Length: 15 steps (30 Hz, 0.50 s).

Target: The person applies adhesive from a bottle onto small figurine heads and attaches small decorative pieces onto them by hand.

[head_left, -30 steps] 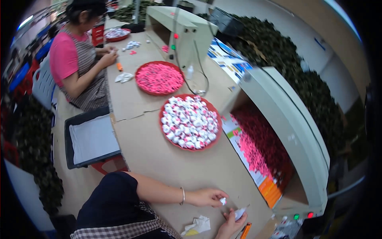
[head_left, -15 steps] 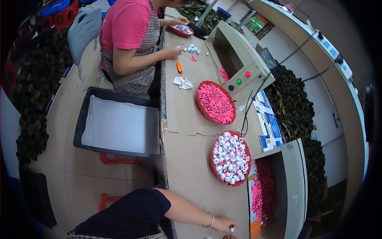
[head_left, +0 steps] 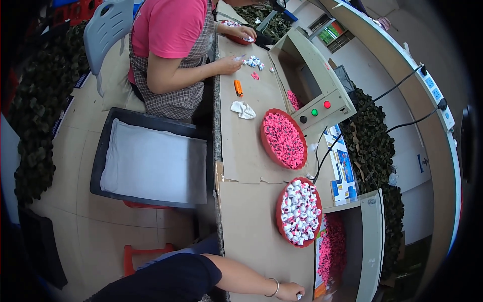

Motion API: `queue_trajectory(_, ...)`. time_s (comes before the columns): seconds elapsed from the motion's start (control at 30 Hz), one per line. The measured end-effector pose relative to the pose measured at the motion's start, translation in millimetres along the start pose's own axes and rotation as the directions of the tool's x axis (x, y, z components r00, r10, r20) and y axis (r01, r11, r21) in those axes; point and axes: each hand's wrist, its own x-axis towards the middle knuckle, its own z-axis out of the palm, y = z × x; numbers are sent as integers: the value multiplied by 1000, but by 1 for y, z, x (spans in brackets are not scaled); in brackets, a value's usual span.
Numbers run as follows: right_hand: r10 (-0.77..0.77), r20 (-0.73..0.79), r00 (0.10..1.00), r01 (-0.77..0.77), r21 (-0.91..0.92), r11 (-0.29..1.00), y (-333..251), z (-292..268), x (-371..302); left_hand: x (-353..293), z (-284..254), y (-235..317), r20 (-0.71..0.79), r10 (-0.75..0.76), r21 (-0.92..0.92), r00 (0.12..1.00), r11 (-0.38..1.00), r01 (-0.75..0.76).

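My left hand point(head_left: 289, 291) is low in the view over the brown-covered workbench point(head_left: 246, 216), a bracelet on its wrist. Its fingers are pinched on a small white piece point(head_left: 300, 296), partly hidden and too small to make out fully. Just beyond this hand stands a red bowl point(head_left: 278, 216) heaped with small white ring-like pieces point(head_left: 302, 214) showing pink parts. To its right, many small pink pieces point(head_left: 332, 246) lie in the opening of a pale machine box point(head_left: 371, 236). My right hand is outside the picture.
Farther along, another red bowl point(head_left: 268, 151) holds pink pieces. A co-worker in a pink shirt point(head_left: 176, 30) handles small white pieces. An orange lighter point(head_left: 238, 88) and a crumpled white cloth point(head_left: 243, 109) lie nearby. A black tray point(head_left: 98, 166) with white lining stands left of the bench.
The view has shifted slightly. My left hand sits lower in the picture, still pinching a small white piece. Fingertips seen beside it earlier at the lower edge are out of sight.
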Motion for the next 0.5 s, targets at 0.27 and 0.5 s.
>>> queue_trajectory(0.27, 145, 311, 939, 13, -455, 890, 4, 26, 37, -2, -5, -2, 43, -64, -17, 997, 998, 65)
queue_trajectory(0.5, 328, 426, 843, -99, -476, 874, -24, 37, 31, -5, -18, 11, -12, -65, 39, 998, 997, 65)
